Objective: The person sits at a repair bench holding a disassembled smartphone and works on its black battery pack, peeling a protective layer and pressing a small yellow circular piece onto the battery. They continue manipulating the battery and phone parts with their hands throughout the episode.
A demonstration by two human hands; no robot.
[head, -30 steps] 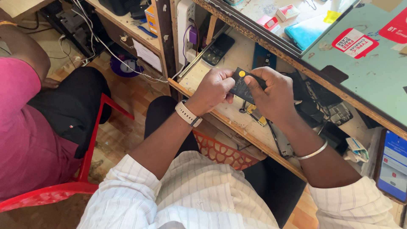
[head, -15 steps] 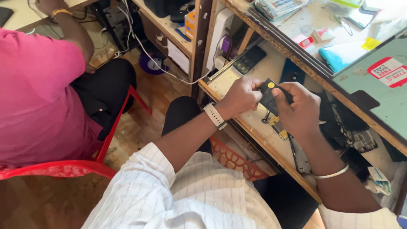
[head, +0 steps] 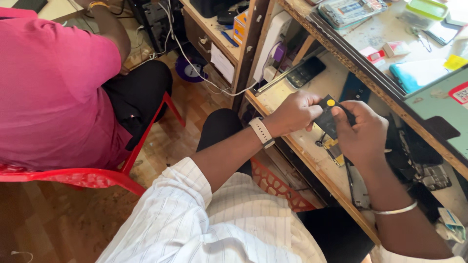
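Two hands meet over one small item; entries run from largest to smallest. Pink-shirted person [head: 53,92], seated at the left on a red plastic chair [head: 83,178], turned away from the camera. Wooden workbench [head: 302,141], lower shelf, running diagonally from upper left to lower right, cluttered with dark parts at its right end. Upper bench top [head: 375,36], above the shelf, carrying a green-lidded box [head: 423,10] and a light blue case [head: 414,73]. White power strip [head: 273,41], upright against the bench post, cable trailing toward the floor. Right hand [head: 363,134], closed around the right side of the black flat device [head: 329,119], thumb laid across its top edge; a thin silver bangle [head: 395,210] sits on that wrist. Left hand [head: 295,112], fingers curled and pinching the left edge of the same device; a white wristwatch [head: 262,131] is strapped to the wrist. Black flat device, held between both hands just above the lower shelf, tilted, with a small yellow round dot [head: 331,103] near its upper corner. Black handset [head: 306,72], lying flat on the shelf behind the hands, apart from them.
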